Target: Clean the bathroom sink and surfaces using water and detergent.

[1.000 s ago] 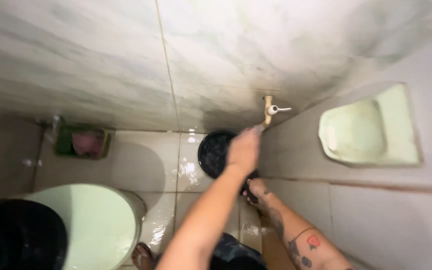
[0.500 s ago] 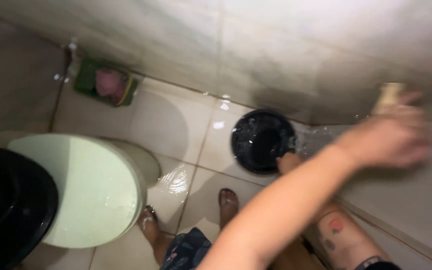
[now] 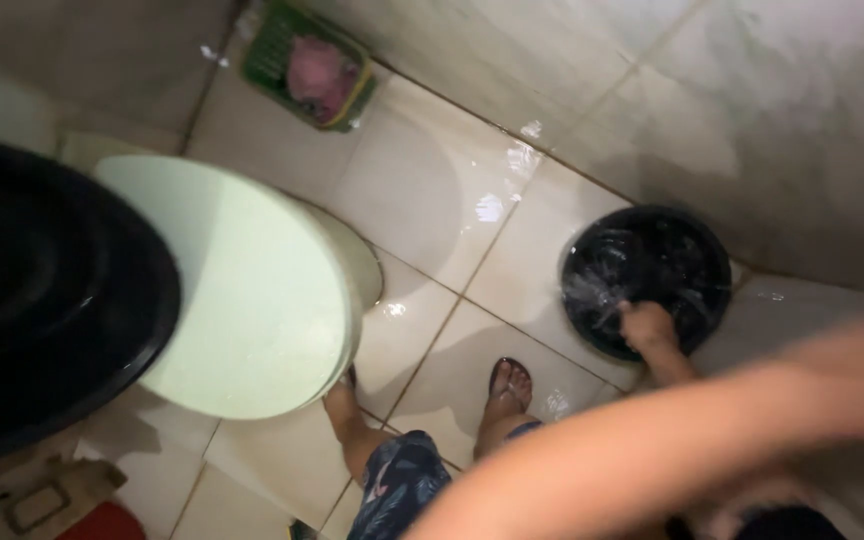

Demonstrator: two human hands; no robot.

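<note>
Fingers (image 3: 642,322) of the right hand (image 3: 649,327) curl narrowly over the near rim of the black bucket (image 3: 652,270); it stands upright, mouth upward, long axis vertical, just beyond them. Left hand lies out of frame, its blurred forearm (image 3: 672,440) nearer; grip unknowable.

Your right hand (image 3: 649,327) reached down into the black bucket (image 3: 647,280), closed at its near rim, though whether it gripped anything could not be told. The bucket stood on the wet white tiled floor (image 3: 432,190), close to the marbled wall (image 3: 752,100). Your left forearm (image 3: 652,440) crossed the lower frame, blurred, its hand out of sight. Your 2 feet in sandals (image 3: 508,380) stood beside the pale green toilet lid (image 3: 242,290). A green tray (image 3: 309,66) holding something pink lay in the far corner.
</note>
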